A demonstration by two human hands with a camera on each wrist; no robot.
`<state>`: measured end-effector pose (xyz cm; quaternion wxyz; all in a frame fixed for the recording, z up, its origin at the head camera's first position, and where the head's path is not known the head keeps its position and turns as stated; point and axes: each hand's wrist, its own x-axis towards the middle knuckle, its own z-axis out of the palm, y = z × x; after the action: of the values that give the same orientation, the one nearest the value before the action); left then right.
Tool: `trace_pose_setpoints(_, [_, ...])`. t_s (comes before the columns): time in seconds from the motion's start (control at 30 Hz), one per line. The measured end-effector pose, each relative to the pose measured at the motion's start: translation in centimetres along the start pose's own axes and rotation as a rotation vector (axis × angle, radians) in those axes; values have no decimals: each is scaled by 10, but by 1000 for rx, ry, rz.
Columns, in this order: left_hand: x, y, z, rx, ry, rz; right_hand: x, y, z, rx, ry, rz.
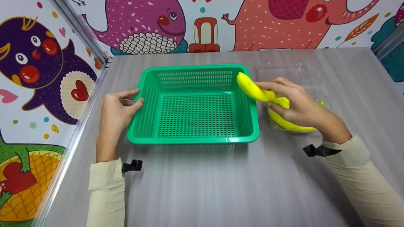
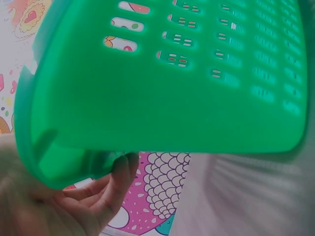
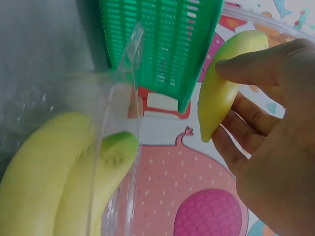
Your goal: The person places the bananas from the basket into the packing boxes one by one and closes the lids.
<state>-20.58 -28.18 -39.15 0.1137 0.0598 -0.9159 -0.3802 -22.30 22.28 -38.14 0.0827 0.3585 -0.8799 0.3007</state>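
Note:
A green perforated plastic basket (image 1: 195,139) stands on the table with nothing inside it. My left hand (image 1: 115,110) grips its left rim, thumb on the inner side and fingers outside; the left wrist view shows the fingers (image 2: 118,184) curled under the rim. Between thumb and fingers, my right hand (image 1: 296,102) pinches a small yellow banana (image 1: 254,88) above the basket's right rim. Below that hand, more bananas (image 1: 292,126) lie in a clear plastic box, partly hidden by the hand in the head view. One banana (image 3: 115,152) there has a green tip.
The clear box (image 3: 113,78) has its transparent lid (image 1: 281,74) folded back, right of the basket. Cartoon-printed walls (image 1: 208,25) border the table at the back and left. Grey tabletop (image 1: 202,186) stretches in front of the basket.

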Motion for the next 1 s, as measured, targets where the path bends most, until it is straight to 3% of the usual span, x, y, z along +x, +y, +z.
trace_pose_setpoints(0.37, [2,-1,0,7,-7,5,-28,16,-9,21,-6,138])
trace_pose_setpoints(0.6, [1,-2,0,8,-2,15,-42,27,-12,15,-4,171])
trace_pose_setpoints(1.0, [-1,-1,1,17,7,12,-60,36,-25,-25,-66,280])
